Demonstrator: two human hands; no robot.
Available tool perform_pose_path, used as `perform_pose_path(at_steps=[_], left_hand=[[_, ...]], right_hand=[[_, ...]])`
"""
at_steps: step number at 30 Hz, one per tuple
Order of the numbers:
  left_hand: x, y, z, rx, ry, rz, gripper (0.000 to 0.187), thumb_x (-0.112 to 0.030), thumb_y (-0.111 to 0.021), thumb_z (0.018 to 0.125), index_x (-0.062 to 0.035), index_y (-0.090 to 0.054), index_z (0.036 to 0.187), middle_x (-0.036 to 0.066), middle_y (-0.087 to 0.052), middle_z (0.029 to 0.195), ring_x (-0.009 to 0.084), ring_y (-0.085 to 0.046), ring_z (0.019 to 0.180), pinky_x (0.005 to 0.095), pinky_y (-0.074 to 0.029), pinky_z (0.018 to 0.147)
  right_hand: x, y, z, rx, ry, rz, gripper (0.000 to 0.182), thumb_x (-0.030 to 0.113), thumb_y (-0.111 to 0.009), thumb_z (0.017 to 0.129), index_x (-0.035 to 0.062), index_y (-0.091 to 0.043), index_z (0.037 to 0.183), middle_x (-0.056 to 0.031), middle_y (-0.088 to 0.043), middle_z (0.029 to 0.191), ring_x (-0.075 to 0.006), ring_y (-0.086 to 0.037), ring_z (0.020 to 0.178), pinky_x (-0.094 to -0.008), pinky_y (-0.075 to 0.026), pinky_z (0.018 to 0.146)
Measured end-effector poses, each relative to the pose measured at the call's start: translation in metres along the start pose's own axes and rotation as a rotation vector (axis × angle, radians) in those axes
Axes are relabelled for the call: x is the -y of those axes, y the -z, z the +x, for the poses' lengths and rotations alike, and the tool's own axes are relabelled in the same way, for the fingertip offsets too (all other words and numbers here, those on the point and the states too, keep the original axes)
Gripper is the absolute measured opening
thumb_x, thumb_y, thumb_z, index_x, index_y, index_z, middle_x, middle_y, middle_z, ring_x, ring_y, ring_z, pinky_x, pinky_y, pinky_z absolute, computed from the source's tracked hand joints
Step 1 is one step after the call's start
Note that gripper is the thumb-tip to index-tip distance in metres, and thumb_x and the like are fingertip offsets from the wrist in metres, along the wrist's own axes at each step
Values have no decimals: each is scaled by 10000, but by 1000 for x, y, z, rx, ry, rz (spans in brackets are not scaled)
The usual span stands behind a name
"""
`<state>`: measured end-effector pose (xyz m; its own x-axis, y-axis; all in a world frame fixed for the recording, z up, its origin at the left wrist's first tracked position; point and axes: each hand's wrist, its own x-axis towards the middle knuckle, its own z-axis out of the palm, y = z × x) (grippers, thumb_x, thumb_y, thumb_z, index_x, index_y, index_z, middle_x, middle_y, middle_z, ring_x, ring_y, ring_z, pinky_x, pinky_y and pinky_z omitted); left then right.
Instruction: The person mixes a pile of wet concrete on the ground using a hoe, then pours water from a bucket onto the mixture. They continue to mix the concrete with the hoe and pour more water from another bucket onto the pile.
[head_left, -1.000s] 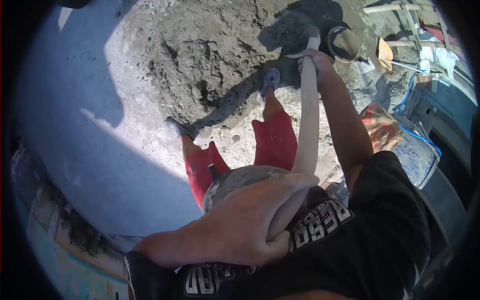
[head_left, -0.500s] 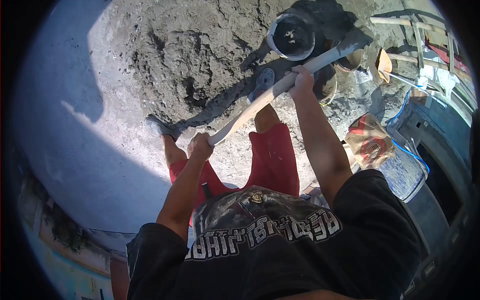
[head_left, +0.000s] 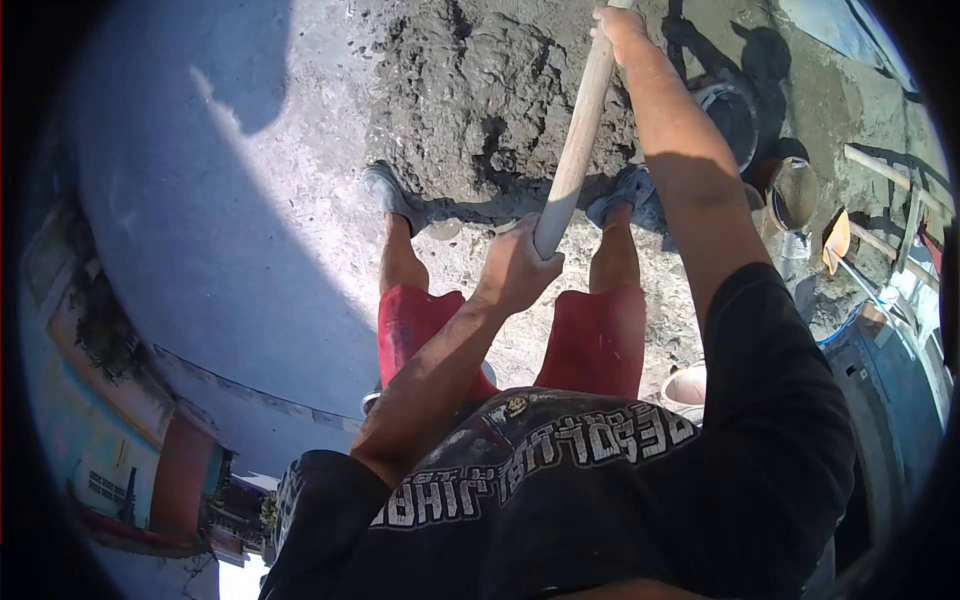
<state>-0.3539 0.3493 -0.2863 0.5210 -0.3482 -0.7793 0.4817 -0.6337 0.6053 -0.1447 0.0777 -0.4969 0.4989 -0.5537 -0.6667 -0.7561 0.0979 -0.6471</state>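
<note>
My left hand is wrapped round the lower end of a long wooden shovel handle, just in front of my knees. Farther up, my right hand grips the same handle near the top edge of the view. The blade end lies outside the frame. Beneath the handle spreads a thick bed of wet grey mortar, lumpy and rough. My feet, in grey coated footwear, stand at its near edge.
To the right of the mortar stand a large bucket and a smaller bucket. Beyond them are an orange-yellow blade on a thin pole and a wooden ladder-like frame. A pale round container sits beside my right leg.
The shovel has swung from over the buckets at right to a steeper angle over the mortar. Its blade has left the view. My view has also turned, and both hands keep their hold.
</note>
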Motion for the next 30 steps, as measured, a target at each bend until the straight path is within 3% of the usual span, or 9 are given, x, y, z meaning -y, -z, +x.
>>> perform_pose_path(at_steps=[2,3,4,11,14,17,21,24,30], left_hand=[[21,5,-39,-7,179,-33,497,-253,-702,733,43,-541,1100,200,-630,810,281,-639,707,386,-501,658],[20,11,-73,-42,279,-128,459,-261,-674,744,27,-551,1079,230,-645,855,369,-654,838,422,-510,749],[41,11,-100,-51,372,-192,463,-267,-680,737,29,-550,1069,201,-644,831,327,-662,812,416,-512,740],[27,47,-176,42,364,31,602,-387,-681,750,36,-506,1141,251,-649,950,354,-669,896,433,-513,785],[-20,55,-167,185,307,-23,713,-437,-691,739,38,-481,1228,191,-639,986,291,-655,930,405,-496,809],[-100,42,-173,145,84,-210,761,-455,-661,801,11,-391,1339,283,-620,1068,402,-632,1006,447,-478,871],[-186,22,-166,316,-390,-213,645,-416,-700,796,-21,-479,1256,187,-620,976,321,-637,888,406,-493,792],[-244,17,-187,514,-507,-204,581,-366,-699,822,-32,-486,1248,170,-605,934,317,-626,836,403,-493,755],[-289,34,-231,791,-607,-245,615,-335,-701,795,-16,-437,1249,221,-582,880,391,-614,817,459,-494,760]], right_hand=[[-37,-65,-48,123,-111,-199,430,169,-687,789,-98,-566,1103,-211,-679,995,-281,-707,828,-398,-567,745],[-71,-97,-62,154,-145,-363,611,195,-673,789,-94,-436,1273,-242,-636,1138,-319,-674,982,-398,-538,864],[-68,-121,-113,136,-180,-581,739,216,-665,788,-77,-303,1362,-258,-583,1234,-338,-618,1108,-385,-500,941],[-145,-132,-171,350,-416,-369,535,182,-656,801,-32,-442,1242,-192,-646,1057,-310,-671,917,-408,-541,786],[-121,-74,-189,487,-520,-206,388,156,-624,803,17,-517,1149,-114,-624,835,-224,-656,699,-403,-539,615],[-113,-8,-180,540,-530,25,349,167,-607,823,42,-515,1136,-123,-622,892,-220,-642,701,-398,-509,595],[-88,80,-176,549,-662,305,208,161,-584,845,39,-494,988,-113,-594,756,-215,-576,596,-373,-480,522],[-57,169,-193,623,-716,554,142,128,-537,871,5,-487,923,-109,-567,709,-218,-575,572,-348,-500,515],[17,310,-250,262,-504,631,115,116,-526,877,12,-484,902,-122,-573,709,-208,-569,543,-344,-512,502]])
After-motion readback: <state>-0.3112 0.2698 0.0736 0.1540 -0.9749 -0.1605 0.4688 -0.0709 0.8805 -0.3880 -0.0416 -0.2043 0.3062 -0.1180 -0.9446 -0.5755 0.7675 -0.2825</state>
